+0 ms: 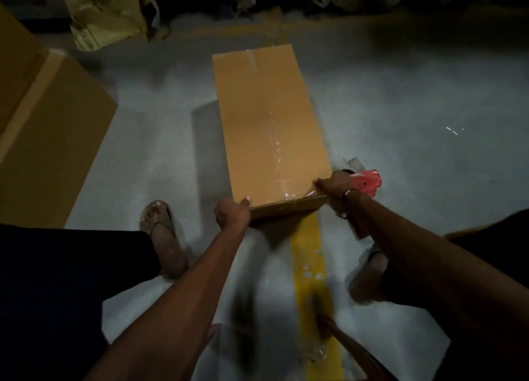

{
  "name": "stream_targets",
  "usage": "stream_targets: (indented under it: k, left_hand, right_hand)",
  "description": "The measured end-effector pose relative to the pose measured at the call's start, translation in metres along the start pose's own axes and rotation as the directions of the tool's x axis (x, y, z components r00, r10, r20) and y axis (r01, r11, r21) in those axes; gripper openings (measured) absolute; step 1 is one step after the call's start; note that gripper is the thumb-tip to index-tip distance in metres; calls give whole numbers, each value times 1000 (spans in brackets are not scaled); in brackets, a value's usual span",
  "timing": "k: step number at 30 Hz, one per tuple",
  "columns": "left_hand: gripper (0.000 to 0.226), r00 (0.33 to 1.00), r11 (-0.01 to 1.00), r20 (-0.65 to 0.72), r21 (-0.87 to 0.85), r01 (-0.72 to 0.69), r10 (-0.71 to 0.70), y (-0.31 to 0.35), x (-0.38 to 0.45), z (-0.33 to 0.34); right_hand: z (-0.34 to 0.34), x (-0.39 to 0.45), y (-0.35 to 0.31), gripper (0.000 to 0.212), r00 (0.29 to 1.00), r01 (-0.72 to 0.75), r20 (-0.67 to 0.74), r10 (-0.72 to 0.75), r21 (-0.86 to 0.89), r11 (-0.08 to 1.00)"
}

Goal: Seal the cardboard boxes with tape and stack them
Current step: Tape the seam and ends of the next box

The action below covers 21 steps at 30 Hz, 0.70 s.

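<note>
A long brown cardboard box (266, 117) lies on the grey floor in front of me, with clear tape (276, 140) running along its top seam. My left hand (231, 213) grips the box's near left corner, thumb on the top face. My right hand (336, 183) is at the near right corner and holds a red tape dispenser (367, 181), with its forefinger stretched onto the box's top edge. A second, larger cardboard box (48, 128) stands at the left.
A yellow line (310, 263) is painted on the floor under the box. My sandalled feet (163, 231) stand on either side. A yellowish plastic bag (106, 11) and dark bundles lie along the far edge. Pale sheets lie on the floor near me.
</note>
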<state>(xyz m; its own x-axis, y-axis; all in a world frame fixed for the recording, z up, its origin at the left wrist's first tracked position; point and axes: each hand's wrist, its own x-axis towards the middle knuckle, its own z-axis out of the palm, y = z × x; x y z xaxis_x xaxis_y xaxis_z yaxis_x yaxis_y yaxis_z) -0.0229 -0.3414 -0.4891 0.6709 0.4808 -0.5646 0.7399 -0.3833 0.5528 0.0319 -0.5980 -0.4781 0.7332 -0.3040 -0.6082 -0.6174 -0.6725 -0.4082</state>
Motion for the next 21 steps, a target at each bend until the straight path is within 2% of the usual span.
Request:
stream_targets:
  k: [4, 8, 11, 13, 15, 17, 19, 21]
  left_hand:
    - [52, 999, 997, -15, 65, -50, 51, -2, 6, 0]
    - [52, 997, 992, 44, 106, -70, 65, 2, 11, -1]
    - [46, 994, 996, 103, 75, -41, 33, 6, 18, -2]
    - [49, 988, 999, 152, 9, -31, 29, 7, 21, -2]
    - [65, 985, 999, 173, -52, -8, 17, 11, 19, 0]
    - [92, 985, 996, 173, -75, 40, -26, 20, 12, 6]
    - [132, 988, 998, 144, -33, 55, -50, 27, 7, 16]
    - [154, 993, 998, 106, 43, 43, -47, 32, 3, 22]
  right_hand:
    - [-2, 6, 7, 51, 999, 33, 20, -34, 37, 999]
    - [-7, 23, 18, 56, 993, 41, 111, -51, 83, 996]
    - [-13, 6, 4, 54, 981, 81, 159, -114, 197, 977]
    - [-9, 0, 1, 70, 977, 78, 174, -124, 251, 965]
    - [6, 9, 8, 109, 985, 59, 139, -101, 279, 959]
    - [16, 6, 5, 149, 992, 74, 81, -100, 271, 960]
    - [16, -10, -5, 157, 994, 101, 39, -107, 123, 987]
    - [18, -13, -6, 156, 993, 116, 1, -116, 18, 993]
